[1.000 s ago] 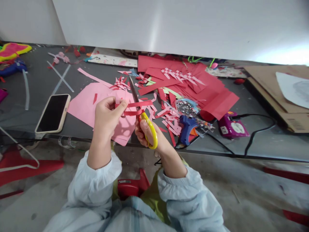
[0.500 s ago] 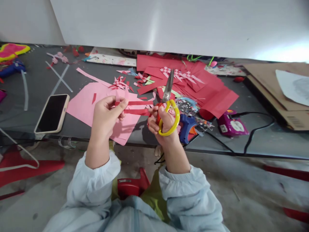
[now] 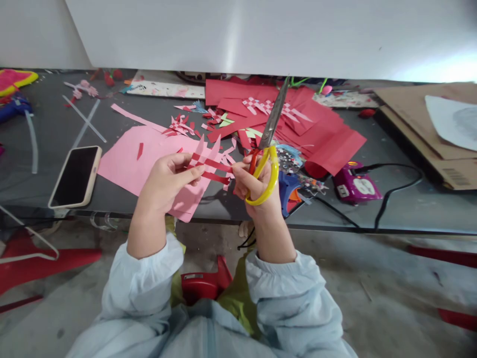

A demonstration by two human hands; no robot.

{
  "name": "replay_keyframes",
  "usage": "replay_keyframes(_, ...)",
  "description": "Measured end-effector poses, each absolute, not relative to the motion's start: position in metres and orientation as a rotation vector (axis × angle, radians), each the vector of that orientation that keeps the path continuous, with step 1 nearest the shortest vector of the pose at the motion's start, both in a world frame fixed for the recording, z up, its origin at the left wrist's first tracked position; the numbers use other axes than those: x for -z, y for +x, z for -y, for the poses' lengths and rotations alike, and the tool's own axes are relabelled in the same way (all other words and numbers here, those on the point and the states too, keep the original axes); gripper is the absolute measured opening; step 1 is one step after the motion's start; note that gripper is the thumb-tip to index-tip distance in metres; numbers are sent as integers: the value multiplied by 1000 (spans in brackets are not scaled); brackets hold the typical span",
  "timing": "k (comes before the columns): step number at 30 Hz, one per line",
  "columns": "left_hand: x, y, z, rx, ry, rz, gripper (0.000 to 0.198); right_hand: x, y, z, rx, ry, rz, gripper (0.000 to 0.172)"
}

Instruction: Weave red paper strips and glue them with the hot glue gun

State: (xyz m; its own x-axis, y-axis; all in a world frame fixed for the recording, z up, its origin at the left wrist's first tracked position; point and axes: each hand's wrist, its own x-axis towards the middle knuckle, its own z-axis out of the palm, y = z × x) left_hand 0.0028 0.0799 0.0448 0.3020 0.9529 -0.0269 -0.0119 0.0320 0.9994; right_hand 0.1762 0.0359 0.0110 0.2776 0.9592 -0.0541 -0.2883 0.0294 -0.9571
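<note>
My left hand (image 3: 169,179) pinches a small woven piece of pink and red paper strips (image 3: 199,161) between thumb and fingers. Two red strips run from it to the right, and pink pointed ends stick up. My right hand (image 3: 257,181) has scissors (image 3: 274,117) with yellow and red handles looped over it, blades pointing up and away. Its thumb and fingertips pinch the end of the upper red strip. Below both hands lie pink paper sheets (image 3: 126,149).
Red paper sheets (image 3: 335,134) with woven pieces (image 3: 268,107) on top lie behind. A phone (image 3: 74,176) rests at left. Right of my hands are a blue glue gun (image 3: 288,191), a purple box (image 3: 357,184) with a black cable, and cardboard (image 3: 421,134).
The woven piece has turned so its strips slope down to the right. My right fingers have closed on the upper strip's end. The scissors have tilted further right.
</note>
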Motion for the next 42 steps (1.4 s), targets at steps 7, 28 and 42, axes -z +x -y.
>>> replay_keyframes(7,-46,2,-79,-1151,1391,-976,16,-13,176,-40,-1078,-1124,672,41)
replay_keyframes(28,-53,2,-73,-1059,1778,-876,40,-12,178,-39,-1072,-1146,772,50)
replay_keyframes(42,-50,1,-77,-912,1644,-1001,42,-5,179,-40,-1078,-1163,873,49)
